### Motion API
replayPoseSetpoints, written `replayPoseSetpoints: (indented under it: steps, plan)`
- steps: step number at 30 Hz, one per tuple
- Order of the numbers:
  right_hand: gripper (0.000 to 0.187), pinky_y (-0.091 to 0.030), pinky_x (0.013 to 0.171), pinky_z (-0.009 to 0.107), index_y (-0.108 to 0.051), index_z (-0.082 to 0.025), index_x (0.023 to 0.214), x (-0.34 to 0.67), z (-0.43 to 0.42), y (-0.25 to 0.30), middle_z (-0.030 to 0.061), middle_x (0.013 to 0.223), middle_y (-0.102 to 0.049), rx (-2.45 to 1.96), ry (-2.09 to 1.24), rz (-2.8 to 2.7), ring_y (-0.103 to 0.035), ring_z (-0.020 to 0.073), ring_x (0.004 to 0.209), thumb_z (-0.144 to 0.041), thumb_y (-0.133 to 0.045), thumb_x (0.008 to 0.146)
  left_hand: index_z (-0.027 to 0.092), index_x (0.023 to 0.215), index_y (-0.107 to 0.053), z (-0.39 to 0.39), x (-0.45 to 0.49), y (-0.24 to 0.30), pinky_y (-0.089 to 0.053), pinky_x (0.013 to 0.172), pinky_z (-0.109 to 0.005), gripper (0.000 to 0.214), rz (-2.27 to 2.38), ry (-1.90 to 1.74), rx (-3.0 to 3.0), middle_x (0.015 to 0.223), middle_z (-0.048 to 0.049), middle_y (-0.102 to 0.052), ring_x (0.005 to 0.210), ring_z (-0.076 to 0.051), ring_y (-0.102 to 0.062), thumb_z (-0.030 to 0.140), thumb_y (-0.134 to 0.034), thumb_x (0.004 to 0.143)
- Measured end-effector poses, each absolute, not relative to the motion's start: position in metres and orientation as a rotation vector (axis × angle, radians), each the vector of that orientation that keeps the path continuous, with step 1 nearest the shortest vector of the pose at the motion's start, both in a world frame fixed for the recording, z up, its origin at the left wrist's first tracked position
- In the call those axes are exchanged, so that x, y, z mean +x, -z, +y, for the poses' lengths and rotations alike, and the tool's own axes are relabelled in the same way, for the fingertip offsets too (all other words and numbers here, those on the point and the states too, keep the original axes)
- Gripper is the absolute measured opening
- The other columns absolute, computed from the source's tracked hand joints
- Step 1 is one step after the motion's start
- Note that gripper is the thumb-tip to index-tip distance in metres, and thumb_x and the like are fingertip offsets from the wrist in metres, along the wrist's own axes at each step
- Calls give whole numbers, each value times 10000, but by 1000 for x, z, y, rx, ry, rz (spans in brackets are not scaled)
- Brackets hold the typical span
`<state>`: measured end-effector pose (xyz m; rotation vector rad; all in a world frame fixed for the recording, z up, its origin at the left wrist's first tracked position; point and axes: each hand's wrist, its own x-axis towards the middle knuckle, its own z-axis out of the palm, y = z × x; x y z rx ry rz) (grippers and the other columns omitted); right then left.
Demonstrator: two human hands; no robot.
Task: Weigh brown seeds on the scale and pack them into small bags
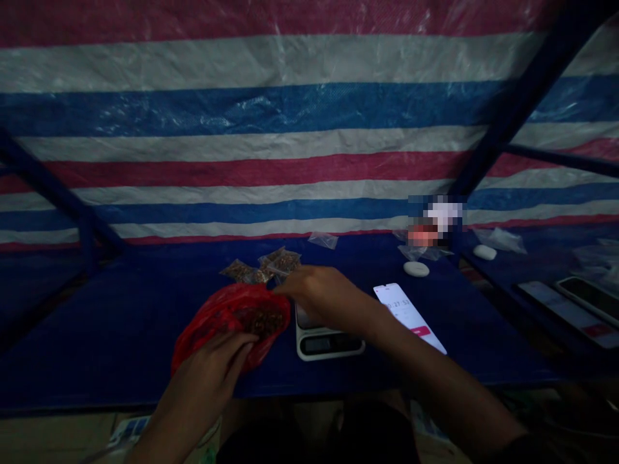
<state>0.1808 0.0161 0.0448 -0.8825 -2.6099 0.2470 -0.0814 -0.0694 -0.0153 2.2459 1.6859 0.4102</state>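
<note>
A red plastic bag [213, 309] lies with its mouth gaping, and small dark brown pieces [264, 322] show inside. My left hand [217, 357] is closed at the near rim of this bag, thumb and fingers together on the red plastic beside the pieces. Over a small white digital scale [330, 351] reaches my right hand [309, 290], its fingers pinched near the bag's far right rim. Whatever those fingertips hold is too dark to make out. Just behind the bag sit several small clear bags [283, 261] filled with brown pieces.
Right of the scale lies a phone [403, 316] showing a timer. Behind it are a white oval case [416, 269] and clear plastic bags. A flat clear bag [323, 240] is at the back of the blue table [126, 335]. More phones [565, 312] lie far right. Striped sheeting [242, 148] hangs behind.
</note>
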Motion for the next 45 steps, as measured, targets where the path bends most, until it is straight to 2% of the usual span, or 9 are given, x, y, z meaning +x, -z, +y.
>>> replayPoseSetpoints:
  steps: [4,8,10,12,23,29,36,41,45]
  plan:
    - [312,-509,999,359,-724,-189,1255,243,82,-40,115,1250,-750,-1263,-236,-2283,-696,247,1156,-165,-554,995,331,1120,-773,-70,-79,18,-622,926,-365,347,1668,-509,2226,1180,-1,-790,1073,-245,-759,389,-456,992]
    - [618,-496,1051,390,-634,-50,1369,281,151,4,241,1374,-661,-1666,-260,-2189,-659,329,1238,-356,-785,855,321,1119,-775,-70,-72,23,-617,952,-382,335,1654,-628,2205,1176,-5,-791,1074,-247,-757,433,-487,989]
    - [753,-467,1092,411,-625,-53,1384,285,169,26,251,1414,-629,-1707,-254,-2228,-604,369,1312,-492,-817,804,318,1129,-768,-69,-66,25,-614,957,-392,327,1639,-656,2190,1185,-9,-787,1081,-246,-753,446,-500,991]
    - [721,-470,1079,430,-678,-65,1313,284,177,42,246,1357,-668,-1716,-262,-2239,-622,389,1277,-536,-819,785,321,1152,-756,-67,-60,25,-607,967,-404,322,1617,-666,2183,1203,-9,-780,1098,-245,-745,453,-506,997]
    - [436,-523,899,333,-730,-139,1085,276,178,59,125,1109,-768,-1576,-389,-2192,-710,260,1024,-382,-862,747,276,1195,-708,-30,-25,-2,-580,959,-392,289,1474,-778,2187,1204,-39,-756,1092,-238,-717,398,-513,1019]
    - [392,-517,891,350,-683,-159,1104,271,160,22,88,1106,-723,-1392,-383,-2142,-665,225,1004,-228,-808,739,256,1288,-654,7,-4,-33,-494,1106,-448,312,1381,-901,2421,1326,-60,-687,1262,-257,-627,345,-553,1005]
    - [379,-487,995,417,-642,-191,1123,231,95,-47,76,1154,-669,-773,-433,-2277,-621,240,1080,-153,-740,758,183,1527,-428,60,20,-60,-391,1199,-485,867,1205,-885,2668,1556,-157,-507,1438,-333,-480,372,-825,780]
    - [453,-532,942,400,-618,-190,1230,221,56,-53,91,1232,-680,-728,-605,-2181,-658,220,1056,-112,-716,795,216,1505,-477,58,14,-47,-535,1011,-442,717,1202,-700,2420,1369,-120,-683,1203,-316,-678,445,-724,872]
    - [541,-555,858,390,-571,-230,1366,253,42,-34,112,1374,-641,-917,-645,-2047,-676,232,1098,-198,-736,852,225,1450,-548,40,-1,-35,-487,1080,-473,637,1340,-651,2380,1424,-120,-651,1274,-324,-634,520,-675,900]
